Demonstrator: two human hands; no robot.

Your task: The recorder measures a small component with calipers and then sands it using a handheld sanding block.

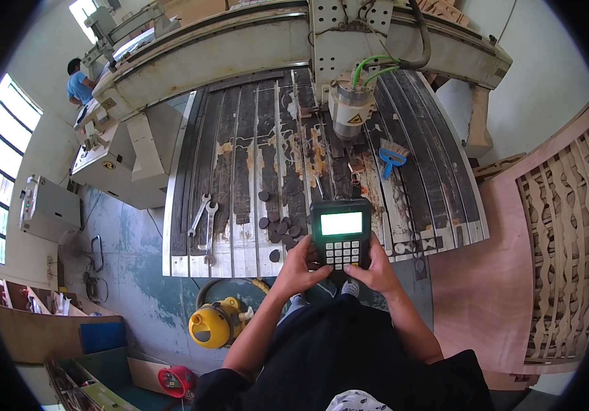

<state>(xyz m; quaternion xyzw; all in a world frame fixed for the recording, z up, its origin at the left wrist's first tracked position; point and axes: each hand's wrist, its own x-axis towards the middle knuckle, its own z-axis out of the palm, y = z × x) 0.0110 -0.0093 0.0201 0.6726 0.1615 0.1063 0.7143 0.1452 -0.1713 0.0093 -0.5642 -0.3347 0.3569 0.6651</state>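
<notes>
Both my hands hold a black handheld controller (317, 243) with a lit screen and a keypad, just above the near edge of a machine bed (222, 181). My left hand (299, 268) wraps its left side, thumb by the lower keys. On the other side my right hand (376, 267) grips it, thumb at the bottom of the keypad. Several dark round discs (287, 228) lie on the bed left of the controller. Farther left are two wrenches (210, 229). A blue brush (393, 159) rests beyond my right hand, near the spindle (350, 113).
A gantry (219, 51) spans the far side of the bed. On the floor at left stands a yellow vacuum cleaner (213, 326). A carved wooden panel (561, 240) leans at right. At the far left, a person in blue (79, 85) is beside another machine.
</notes>
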